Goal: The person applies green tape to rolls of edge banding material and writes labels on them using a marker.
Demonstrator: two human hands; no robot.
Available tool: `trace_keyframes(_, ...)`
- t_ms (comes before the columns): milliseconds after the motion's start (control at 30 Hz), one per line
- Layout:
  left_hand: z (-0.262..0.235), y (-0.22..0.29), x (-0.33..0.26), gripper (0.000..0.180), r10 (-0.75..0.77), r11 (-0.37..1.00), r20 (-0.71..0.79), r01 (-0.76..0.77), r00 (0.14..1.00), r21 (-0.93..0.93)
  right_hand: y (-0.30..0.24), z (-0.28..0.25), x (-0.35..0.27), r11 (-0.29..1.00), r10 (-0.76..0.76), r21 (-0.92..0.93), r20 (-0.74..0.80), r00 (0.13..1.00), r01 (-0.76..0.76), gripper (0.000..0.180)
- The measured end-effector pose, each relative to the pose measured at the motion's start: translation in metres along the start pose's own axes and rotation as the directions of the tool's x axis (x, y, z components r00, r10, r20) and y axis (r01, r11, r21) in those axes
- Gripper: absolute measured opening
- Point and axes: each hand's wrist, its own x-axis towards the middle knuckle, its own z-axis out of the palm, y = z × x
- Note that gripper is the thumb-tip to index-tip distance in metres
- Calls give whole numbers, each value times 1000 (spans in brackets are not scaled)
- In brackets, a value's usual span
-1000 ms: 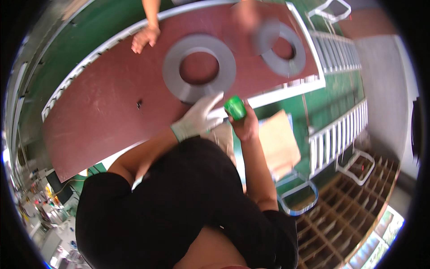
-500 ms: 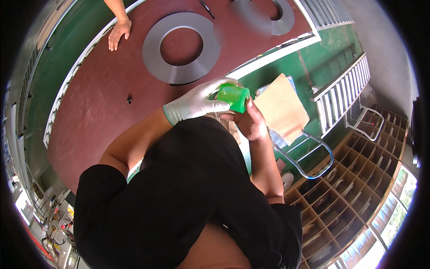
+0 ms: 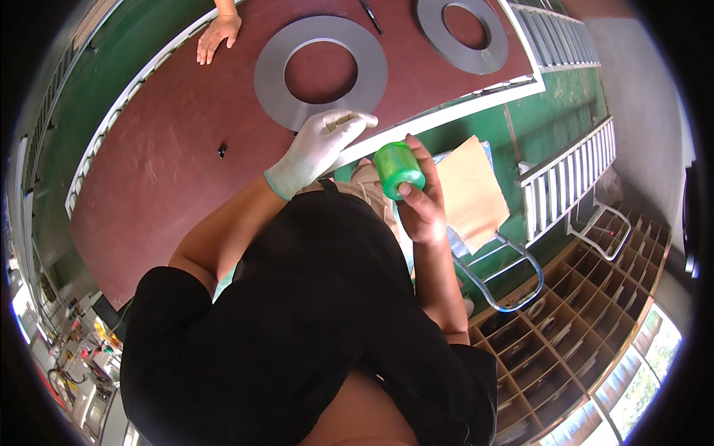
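Observation:
A glossy green translucent cylinder (image 3: pixel 399 165), small enough for one palm, is held in my bare right hand (image 3: pixel 424 204). The thumb presses its near end and the fingers wrap round its far side. My left hand (image 3: pixel 320 149), in a white glove with a pale green cuff, is raised apart from the cylinder, over the table's edge. Its fingers are bent and pressed together; whether something thin is between them cannot be made out. Just beyond the glove a wide flat grey ring (image 3: pixel 274 74) lies on the red-brown tabletop (image 3: pixel 149 193).
Another grey ring (image 3: pixel 498 56) lies farther right, with a black pen (image 3: pixel 370 16) between the rings. A small dark object (image 3: pixel 222 151) sits on the left. Another person's hand (image 3: pixel 219 36) rests at the far edge. Cardboard (image 3: pixel 472 193) covers a metal-framed chair (image 3: pixel 513 275); wooden pigeonholes (image 3: pixel 565 342) stand right.
My gloved left hand has let go of the green cylinder and moved up and left from it. My right hand now holds it alone, turned differently. The view has shifted slightly.

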Motion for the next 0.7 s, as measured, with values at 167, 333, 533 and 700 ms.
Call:
trace_keyframes(167,-7,-5,-14,38,-186,982,208,172,960,81,-4,12,1,884,-259,-372,118,959,285,85)
trace_keyframes(333,0,-4,-20,28,-182,971,219,211,959,-117,2,3,4,586,-355,-704,222,908,401,89)
trace_keyframes(533,-1,2,-19,22,-114,986,132,96,985,136,-6,10,5,128,-385,-866,405,829,483,83)
trace_keyframes(700,0,-7,-20,16,-97,994,136,104,986,-42,-7,11,3,50,-392,-880,418,820,472,83)
